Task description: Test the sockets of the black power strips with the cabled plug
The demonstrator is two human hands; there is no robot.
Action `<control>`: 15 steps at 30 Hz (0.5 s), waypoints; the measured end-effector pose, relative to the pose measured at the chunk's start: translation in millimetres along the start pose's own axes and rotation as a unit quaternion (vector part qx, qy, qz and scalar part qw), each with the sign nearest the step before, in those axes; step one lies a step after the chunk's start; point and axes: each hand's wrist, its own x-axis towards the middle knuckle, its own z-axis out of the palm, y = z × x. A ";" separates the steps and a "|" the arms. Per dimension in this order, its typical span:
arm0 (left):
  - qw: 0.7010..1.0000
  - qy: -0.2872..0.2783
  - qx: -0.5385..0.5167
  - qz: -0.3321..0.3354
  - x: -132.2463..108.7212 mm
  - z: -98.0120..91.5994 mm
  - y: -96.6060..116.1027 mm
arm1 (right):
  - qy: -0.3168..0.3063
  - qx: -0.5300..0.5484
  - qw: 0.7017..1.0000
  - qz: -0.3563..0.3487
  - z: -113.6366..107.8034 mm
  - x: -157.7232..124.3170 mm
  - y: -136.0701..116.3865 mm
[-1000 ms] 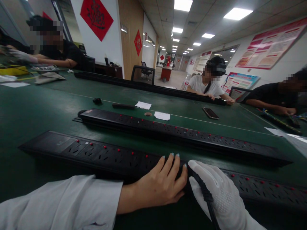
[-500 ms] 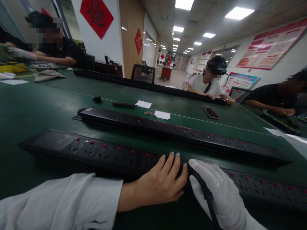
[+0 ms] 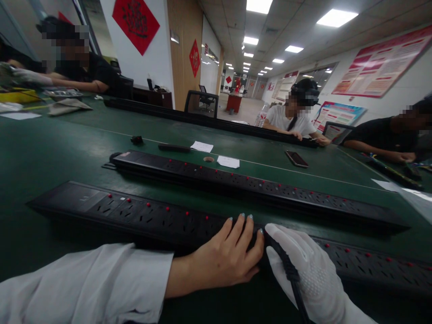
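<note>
A long black power strip (image 3: 135,215) with red indicator lights and rows of sockets lies across the near part of the table. My bare left hand (image 3: 222,254) rests over its middle, fingers bent against the strip, steadying it. Close beside those fingertips is my right hand (image 3: 308,265) in a white dotted glove. It is closed around a black corded piece (image 3: 285,258) with a ribbed cable sleeve, whose cord runs down toward me. The front end of that piece is hidden by the glove, so whether it is a plug or a tool cannot be told.
A second black power strip (image 3: 236,182) lies parallel behind. Past it are paper slips (image 3: 228,162), a phone (image 3: 296,159), a small black part (image 3: 137,140) and a long black rail (image 3: 202,120). Other people work at the far side and both ends of the green table (image 3: 84,139).
</note>
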 end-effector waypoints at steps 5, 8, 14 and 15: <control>1.000 0.005 -0.003 -0.003 -0.1 1.1 -0.3 | -0.004 -0.009 1.000 0.004 0.3 -0.6 -0.1; 1.000 0.005 -0.003 -0.002 -0.2 1.5 -0.2 | 0.002 -0.006 1.000 0.003 -0.1 0.6 -0.6; 1.000 0.007 -0.004 -0.005 0.3 1.5 -0.7 | -0.007 0.001 1.000 0.001 -1.3 1.9 -0.9; 1.000 0.008 -0.003 -0.007 0.5 1.4 -0.7 | -0.007 0.000 1.000 -0.001 -1.2 1.2 -0.6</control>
